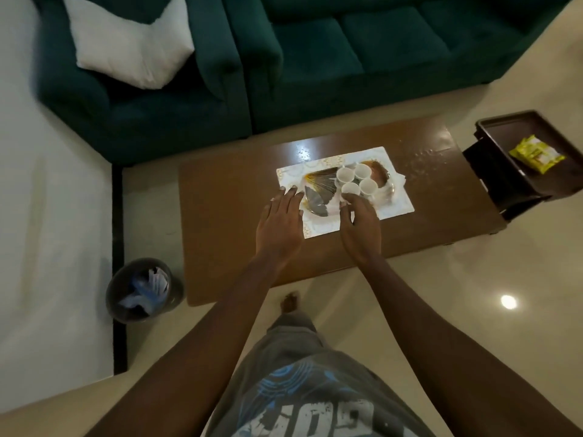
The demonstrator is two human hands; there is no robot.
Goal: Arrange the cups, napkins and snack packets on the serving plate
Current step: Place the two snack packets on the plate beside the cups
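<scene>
Centrally, left hand (279, 217) flat, fingers spread, empty, at plate's (317, 181) 8 o'clock; right hand (359, 222) loosely curled, grip undeterminable, beside cups (355, 179).

White cups (356, 179), teal sofa (315, 64), brown table (441, 197), yellow packet (536, 153)

1. This is a living room in a home.
2. A big green sofa (362, 52) stands at the back, with a green armchair (135, 99) next to it.
3. A white pillow (126, 42) lies on the armchair.
4. A low brown surface (441, 222) stands in front of the sofa.
5. The floor (473, 294) is shiny tile.
6. A small trash bin (142, 291) sits on the floor.
</scene>
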